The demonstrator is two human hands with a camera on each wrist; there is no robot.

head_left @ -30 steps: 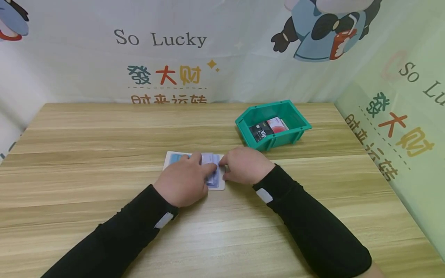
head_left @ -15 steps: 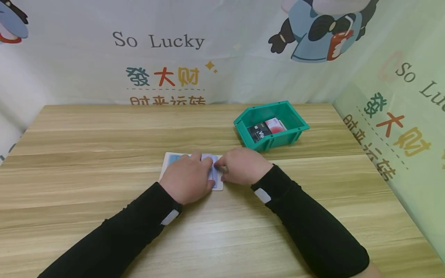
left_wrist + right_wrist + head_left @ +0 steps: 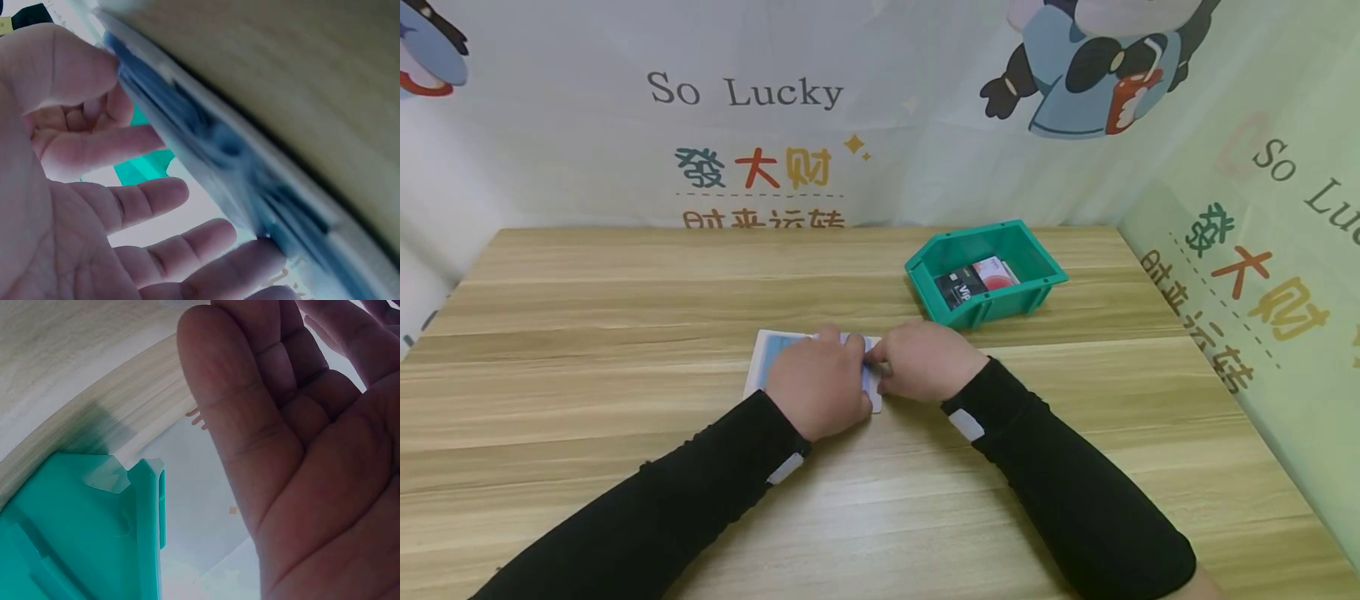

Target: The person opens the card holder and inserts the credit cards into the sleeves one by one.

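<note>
A thin white-rimmed booklet (image 3: 775,348) with blue and lilac sleeve-like pages lies on the table. My left hand (image 3: 820,383) rests over its middle and right part, hiding much of it. In the left wrist view the booklet (image 3: 206,119) shows stacked bluish layers along its edge, with the thumb and fairly straight fingers (image 3: 206,244) against it. My right hand (image 3: 925,358) has its index finger and thumb bent at the booklet's right edge, pinching there. The right wrist view shows the palm (image 3: 331,481), with the fingertips' contact out of sight.
A green bin (image 3: 1000,310) stands just behind my right hand. Inside lie a black "Vip" card (image 3: 961,287) and a pink-and-white card (image 3: 992,273). A printed cloth (image 3: 910,150) hangs behind the wooden table (image 3: 587,333).
My left hand has slid right over the booklet, its index finger drawing in near the right hand's fingertips. The right hand has shifted slightly left at the right edge.
</note>
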